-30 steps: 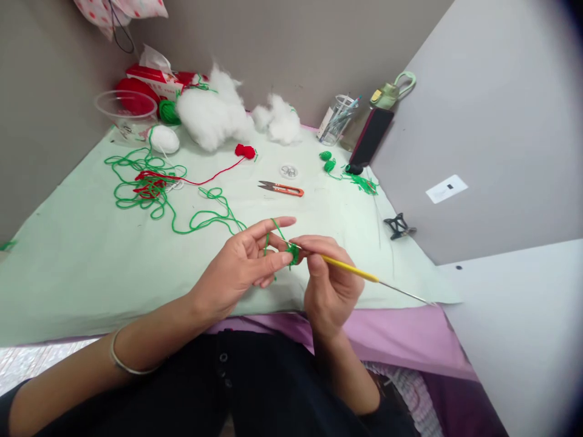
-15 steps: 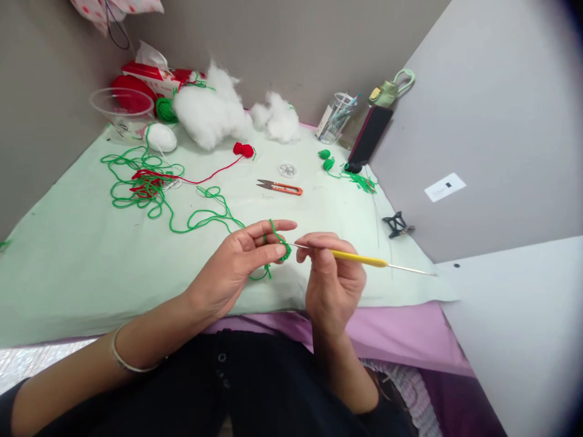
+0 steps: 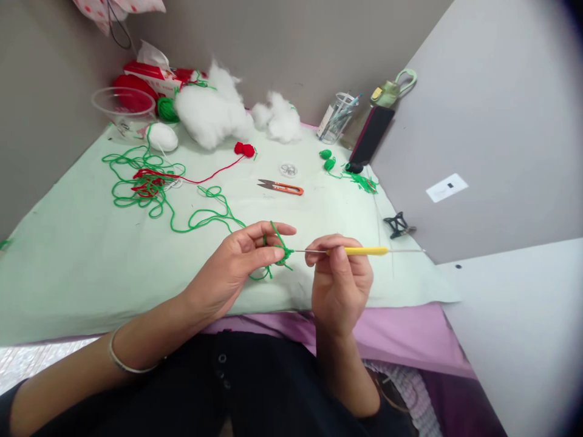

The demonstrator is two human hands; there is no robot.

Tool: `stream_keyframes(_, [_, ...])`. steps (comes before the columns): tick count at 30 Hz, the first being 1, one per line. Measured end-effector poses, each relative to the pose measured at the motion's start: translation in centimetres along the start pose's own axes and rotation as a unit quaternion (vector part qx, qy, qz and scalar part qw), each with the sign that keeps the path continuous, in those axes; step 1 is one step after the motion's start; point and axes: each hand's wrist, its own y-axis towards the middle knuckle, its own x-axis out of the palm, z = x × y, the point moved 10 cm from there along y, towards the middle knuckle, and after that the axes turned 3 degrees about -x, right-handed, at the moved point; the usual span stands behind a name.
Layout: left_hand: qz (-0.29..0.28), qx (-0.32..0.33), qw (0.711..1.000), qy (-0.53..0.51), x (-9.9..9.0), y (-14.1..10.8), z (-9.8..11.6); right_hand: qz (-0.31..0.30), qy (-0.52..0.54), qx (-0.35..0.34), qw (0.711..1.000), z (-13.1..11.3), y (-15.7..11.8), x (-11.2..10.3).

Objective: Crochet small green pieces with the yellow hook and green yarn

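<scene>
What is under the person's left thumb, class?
The left hand pinches a small green crochet piece there; its outer edge shows past the thumb, where the slim end of the crochet hook meets it. The stitches under the thumb are covered from view.

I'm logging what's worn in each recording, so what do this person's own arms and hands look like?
The left hand and right hand are bare, without gloves. Dark sleeves end near the elbows. A thin, pale, rounded bangle circles the left forearm; none shows on the right forearm.
</scene>
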Motion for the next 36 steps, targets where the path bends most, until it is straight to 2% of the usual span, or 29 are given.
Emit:
stream_keyframes(5, [-0.029,-0.050,0.998,-0.039,0.7,-0.1,-0.8,-0.027,-0.001,-0.008,1.000,0.1,0.0,0.5])
stream_keyframes(9, [-0.034,-0.080,0.994,-0.068,1.0,-0.1,-1.1,-0.027,0.000,-0.007,1.000,0.1,0.0,0.4])
stream_keyframes(15, [-0.083,-0.109,0.985,-0.107,1.6,-0.1,-1.5,-0.009,0.021,0.020,1.000,0.5,0.3,-0.3])
stream_keyframes(18, [-0.072,-0.092,0.989,-0.093,1.4,0.0,-1.5,-0.015,0.046,0.049,0.998,1.1,0.2,0.0])
stream_keyframes(20, [-0.052,-0.055,0.995,-0.063,1.2,0.1,-1.2,-0.038,0.049,0.052,0.997,1.3,-0.1,0.7])
stream_keyframes(24, [-0.043,0.007,0.999,-0.014,1.3,0.1,-0.6,-0.067,-0.018,0.000,0.998,0.7,-0.7,1.5])
stream_keyframes(27, [-0.037,0.021,0.999,-0.003,1.0,0.0,-0.5,-0.060,-0.040,-0.011,0.997,0.6,-0.8,1.3])
stream_keyframes(31, [-0.018,0.041,0.999,0.024,0.3,-0.2,0.2,-0.046,-0.031,0.008,0.998,0.8,-0.7,0.7])
stream_keyframes(36, [-0.022,0.049,0.998,0.038,0.3,-0.2,0.4,-0.033,-0.017,0.026,0.999,1.0,-0.5,0.4])
